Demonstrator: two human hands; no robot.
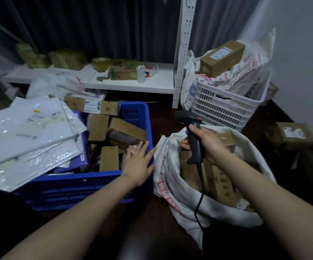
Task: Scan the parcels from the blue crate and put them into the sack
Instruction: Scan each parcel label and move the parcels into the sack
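The blue crate [88, 184] stands on the floor at the left, filled with brown cardboard parcels [108, 158] and a pile of white mailer bags [30, 136]. My left hand [139, 162] reaches over the crate's right corner with fingers spread and holds nothing. To the right stands the white sack [172, 186] with red print, its mouth open and several brown parcels [221, 182] inside. My right hand [206, 141] grips a black corded barcode scanner [193, 134] above the sack's mouth.
A white slatted crate [225, 107] with a sack and a labelled box [223, 57] stands at the back right. A low white shelf [125, 81] carries boxes and a white roll. More boxes [292, 136] lie on the dark floor at the right.
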